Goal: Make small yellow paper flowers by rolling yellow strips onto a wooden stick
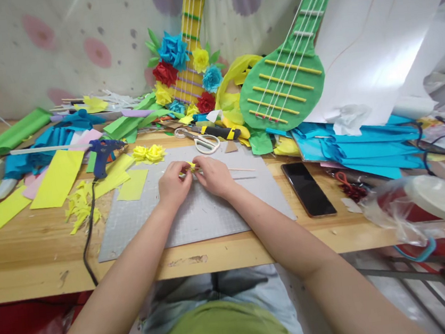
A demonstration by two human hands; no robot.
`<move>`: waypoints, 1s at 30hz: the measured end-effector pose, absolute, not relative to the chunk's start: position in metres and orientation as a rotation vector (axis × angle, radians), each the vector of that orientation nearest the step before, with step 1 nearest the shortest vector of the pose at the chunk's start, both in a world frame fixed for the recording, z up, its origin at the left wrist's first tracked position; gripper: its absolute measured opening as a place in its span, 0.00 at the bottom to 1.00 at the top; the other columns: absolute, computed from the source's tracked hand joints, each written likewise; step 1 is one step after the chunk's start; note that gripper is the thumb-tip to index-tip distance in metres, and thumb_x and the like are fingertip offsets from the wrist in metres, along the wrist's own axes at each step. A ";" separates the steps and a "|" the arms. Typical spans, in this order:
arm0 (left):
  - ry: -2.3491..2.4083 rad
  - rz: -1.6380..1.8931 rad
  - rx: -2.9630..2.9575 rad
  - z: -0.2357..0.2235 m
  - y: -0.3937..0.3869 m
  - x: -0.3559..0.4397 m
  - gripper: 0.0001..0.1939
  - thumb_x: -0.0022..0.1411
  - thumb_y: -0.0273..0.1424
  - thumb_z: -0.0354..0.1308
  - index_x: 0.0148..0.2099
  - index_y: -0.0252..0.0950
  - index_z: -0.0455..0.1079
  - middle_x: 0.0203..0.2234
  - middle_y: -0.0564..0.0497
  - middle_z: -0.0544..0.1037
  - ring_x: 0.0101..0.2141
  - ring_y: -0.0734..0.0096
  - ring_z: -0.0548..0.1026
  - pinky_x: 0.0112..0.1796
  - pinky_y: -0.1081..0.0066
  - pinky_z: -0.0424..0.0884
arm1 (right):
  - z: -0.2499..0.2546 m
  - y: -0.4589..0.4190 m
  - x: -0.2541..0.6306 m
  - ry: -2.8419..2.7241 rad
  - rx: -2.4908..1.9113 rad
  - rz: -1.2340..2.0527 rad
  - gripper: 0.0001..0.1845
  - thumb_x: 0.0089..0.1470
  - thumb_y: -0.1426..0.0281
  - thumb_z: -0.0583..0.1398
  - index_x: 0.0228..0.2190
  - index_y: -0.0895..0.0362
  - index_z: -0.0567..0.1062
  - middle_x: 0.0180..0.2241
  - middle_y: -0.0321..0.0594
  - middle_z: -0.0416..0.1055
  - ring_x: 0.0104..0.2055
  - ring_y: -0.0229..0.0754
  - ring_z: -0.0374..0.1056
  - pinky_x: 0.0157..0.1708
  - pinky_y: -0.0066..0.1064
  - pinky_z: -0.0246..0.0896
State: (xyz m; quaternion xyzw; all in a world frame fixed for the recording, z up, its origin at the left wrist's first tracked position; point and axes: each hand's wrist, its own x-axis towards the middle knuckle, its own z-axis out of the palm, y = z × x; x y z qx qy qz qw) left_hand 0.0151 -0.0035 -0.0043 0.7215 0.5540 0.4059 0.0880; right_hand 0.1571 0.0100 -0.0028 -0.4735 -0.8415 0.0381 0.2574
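My left hand (175,183) and my right hand (213,175) meet over the grey cutting mat (205,222). Between their fingertips is a small yellow paper piece (192,166), pinched from both sides and mostly covered by the fingers. A thin wooden stick (244,170) juts out to the right behind my right hand. Finished-looking yellow paper flowers (149,154) lie at the mat's far left edge. A yellow paper rectangle (133,185) rests partly on the mat, left of my left hand.
A blue glue gun (103,155) trails its black cord at left, near yellow paper scraps (82,207). Scissors (199,140) lie beyond my hands. A phone (308,189) and blue paper (360,146) are at right. Behind lean a green paper instrument (283,93) and a yellow, flower-decorated one (188,79).
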 end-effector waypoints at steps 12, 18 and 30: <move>1.656 1.172 2.138 -0.003 -0.005 0.015 0.07 0.54 0.28 0.48 0.36 0.36 0.65 0.33 0.50 0.71 0.33 0.75 0.70 0.32 0.75 0.66 | 0.002 0.008 0.156 -2.292 -1.344 0.122 0.13 0.53 0.70 0.50 0.42 0.57 0.62 0.37 0.41 0.70 0.39 0.41 0.64 0.35 0.30 0.54; 1.647 1.207 2.172 -0.004 -0.004 0.014 0.07 0.54 0.27 0.48 0.36 0.37 0.65 0.32 0.51 0.71 0.33 0.75 0.70 0.33 0.75 0.66 | 0.002 0.009 0.156 -2.306 -1.315 0.112 0.14 0.53 0.69 0.50 0.42 0.57 0.62 0.37 0.42 0.70 0.40 0.41 0.64 0.36 0.30 0.54; 1.688 1.081 2.211 -0.006 -0.004 0.015 0.11 0.51 0.27 0.50 0.40 0.39 0.65 0.34 0.52 0.73 0.35 0.72 0.71 0.34 0.73 0.65 | 0.005 0.006 0.155 -2.271 -1.343 0.113 0.14 0.52 0.72 0.49 0.42 0.55 0.63 0.39 0.40 0.70 0.41 0.42 0.64 0.34 0.30 0.54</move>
